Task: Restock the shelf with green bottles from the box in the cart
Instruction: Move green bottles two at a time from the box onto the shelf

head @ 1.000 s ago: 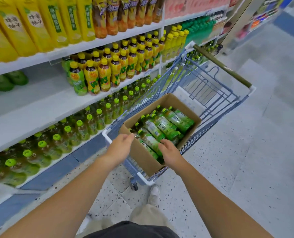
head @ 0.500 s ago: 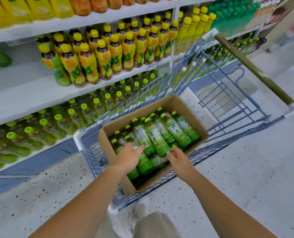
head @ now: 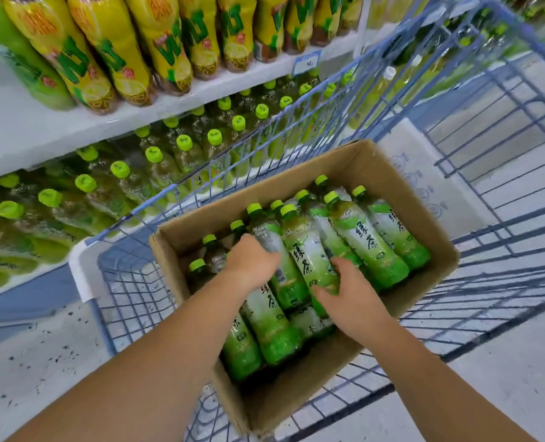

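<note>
Both hands are down inside an open cardboard box (head: 401, 173) that sits in a blue wire shopping cart (head: 475, 129). The box is packed with green tea bottles (head: 370, 244) lying on their sides, lime caps pointing toward the far wall of the box.

The left hand (head: 252, 263) lies palm down over the upper part of one bottle (head: 283, 272) in the middle of the box, fingers curled over its clear shoulder and touching it; whether the thumb has closed underneath cannot be told. The right hand (head: 347, 298) is spread on the neighbouring bottle (head: 309, 250), fingers bent around its lower green half and the thumb reaching toward its left side, a loose half-closed grasp. Neither bottle is lifted clear of the others.

To the left of the cart, the lower shelf (head: 22, 282) already carries rows of upright green-capped bottles (head: 185, 148), and the shelf above (head: 25, 135) carries yellow-labelled bottles (head: 111, 55).
</note>
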Demonstrator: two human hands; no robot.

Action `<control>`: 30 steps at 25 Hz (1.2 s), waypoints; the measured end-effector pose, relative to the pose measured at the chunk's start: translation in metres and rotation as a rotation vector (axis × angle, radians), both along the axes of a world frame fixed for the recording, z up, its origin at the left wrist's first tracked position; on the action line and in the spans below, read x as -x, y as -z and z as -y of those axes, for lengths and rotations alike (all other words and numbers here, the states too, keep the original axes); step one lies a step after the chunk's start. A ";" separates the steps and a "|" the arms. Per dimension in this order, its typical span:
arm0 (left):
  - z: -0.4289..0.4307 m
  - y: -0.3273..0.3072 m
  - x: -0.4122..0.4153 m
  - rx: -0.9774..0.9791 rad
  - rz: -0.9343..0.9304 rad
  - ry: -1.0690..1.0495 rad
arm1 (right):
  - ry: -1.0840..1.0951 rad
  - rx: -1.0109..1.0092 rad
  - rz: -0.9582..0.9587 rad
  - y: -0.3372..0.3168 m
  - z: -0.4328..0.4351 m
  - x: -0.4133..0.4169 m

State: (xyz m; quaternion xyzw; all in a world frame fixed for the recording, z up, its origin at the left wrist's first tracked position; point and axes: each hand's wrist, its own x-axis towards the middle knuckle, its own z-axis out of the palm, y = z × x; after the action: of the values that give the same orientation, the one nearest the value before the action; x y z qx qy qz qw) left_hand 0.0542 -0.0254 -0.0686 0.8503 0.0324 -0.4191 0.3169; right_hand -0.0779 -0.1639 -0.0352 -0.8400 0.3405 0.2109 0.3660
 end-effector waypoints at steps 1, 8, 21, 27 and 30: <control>0.005 0.008 -0.003 -0.034 -0.006 -0.005 | 0.008 -0.005 0.003 0.006 0.001 -0.001; 0.029 0.019 -0.019 -0.126 -0.094 0.072 | 0.141 -0.023 0.082 0.021 0.009 0.004; 0.035 0.016 0.000 -0.186 -0.042 -0.020 | 0.132 -0.102 -0.157 -0.002 0.037 -0.025; 0.017 0.002 0.017 0.253 0.001 -0.250 | 0.162 -0.097 -0.092 0.003 0.028 -0.023; -0.002 -0.011 0.021 0.470 -0.001 -0.360 | 0.227 -0.127 0.004 0.000 0.017 -0.013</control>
State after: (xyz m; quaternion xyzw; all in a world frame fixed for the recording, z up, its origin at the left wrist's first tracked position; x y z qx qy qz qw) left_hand 0.0332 -0.0231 -0.0573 0.7339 0.0851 -0.3527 0.5743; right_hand -0.0650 -0.1806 -0.0351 -0.7717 0.4185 0.1875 0.4406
